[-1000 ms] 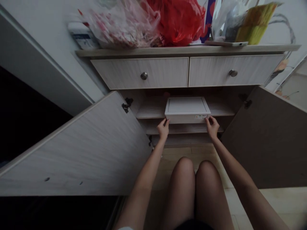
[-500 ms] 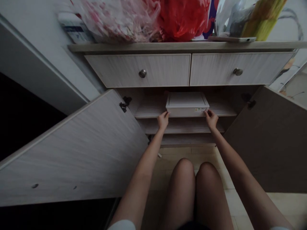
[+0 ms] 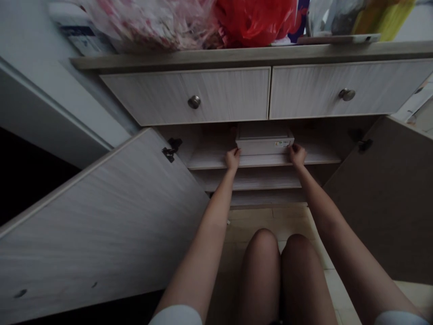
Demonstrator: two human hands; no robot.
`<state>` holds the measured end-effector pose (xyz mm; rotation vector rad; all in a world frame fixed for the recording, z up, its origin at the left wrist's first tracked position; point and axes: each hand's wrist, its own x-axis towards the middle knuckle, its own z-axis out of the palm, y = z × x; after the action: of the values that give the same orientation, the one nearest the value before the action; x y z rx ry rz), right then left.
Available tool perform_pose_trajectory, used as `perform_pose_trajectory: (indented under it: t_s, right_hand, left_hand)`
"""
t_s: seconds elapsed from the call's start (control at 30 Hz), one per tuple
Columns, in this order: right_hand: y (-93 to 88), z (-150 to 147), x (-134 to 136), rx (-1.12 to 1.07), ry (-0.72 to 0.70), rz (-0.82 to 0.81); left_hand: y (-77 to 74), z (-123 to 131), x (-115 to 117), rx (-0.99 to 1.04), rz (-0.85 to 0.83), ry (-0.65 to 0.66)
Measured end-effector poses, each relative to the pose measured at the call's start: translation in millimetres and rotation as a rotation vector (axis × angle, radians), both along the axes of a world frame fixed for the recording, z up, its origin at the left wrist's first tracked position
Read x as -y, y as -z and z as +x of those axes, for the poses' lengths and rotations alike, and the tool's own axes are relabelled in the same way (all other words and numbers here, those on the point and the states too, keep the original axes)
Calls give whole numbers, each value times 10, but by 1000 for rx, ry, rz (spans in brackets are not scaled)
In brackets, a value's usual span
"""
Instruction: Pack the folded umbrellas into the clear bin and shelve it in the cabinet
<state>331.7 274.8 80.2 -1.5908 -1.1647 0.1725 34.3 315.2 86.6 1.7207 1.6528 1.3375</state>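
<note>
A pale, flat storage box with a small label at its front right rests on the upper shelf inside the cabinet. My left hand is closed, its fingers pinching the box's front left corner. At the front right corner, beside the label, my right hand grips with closed fingers. The rear of the box lies in shadow under the drawers.
Two cabinet doors stand open, a left door and a right door. Above are drawers with round knobs. On the top lie a red plastic bag, a clear pinkish bag and a white bottle.
The box has slid deeper into the cabinet, leaving a strip of shelf in front of it. Both hands have moved inward with it, and my view has come closer to the cabinet.
</note>
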Motion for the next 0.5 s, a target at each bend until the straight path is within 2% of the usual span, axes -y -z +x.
perform_pose_trajectory:
  t_s: [0.5]
  right_hand:
    - [-45, 102, -486, 140, 14, -66]
  left_hand:
    - [41, 51, -510, -95, -31, -27]
